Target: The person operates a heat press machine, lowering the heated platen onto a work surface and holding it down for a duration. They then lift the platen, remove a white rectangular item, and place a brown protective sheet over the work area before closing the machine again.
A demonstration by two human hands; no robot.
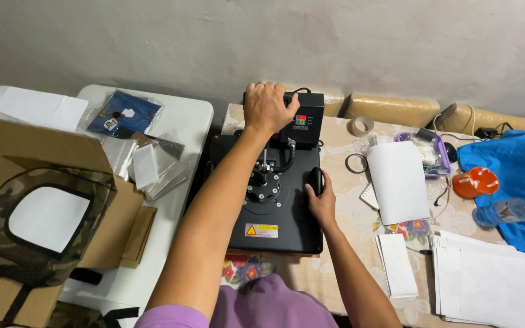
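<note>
Heat press [268,206] sits centre of the bench [360,225], black, platen closed flat. Left hand [267,107] at 12 o'clock, fingers wrapped over the top of the control box [304,118], closed on it. Right hand [321,200] at 3 o'clock of the platen, closed around the black handle [316,179]. Judgement: press is heavy, rigid metal, likely hot on the platen; take it by the handle and box only, not the plate. White paper sheets [399,182] lie at 3 o'clock, a tape roll [361,126] at 1 o'clock, a cardboard box [44,200] with a camo cap [7,255] at 9 o'clock.
</note>
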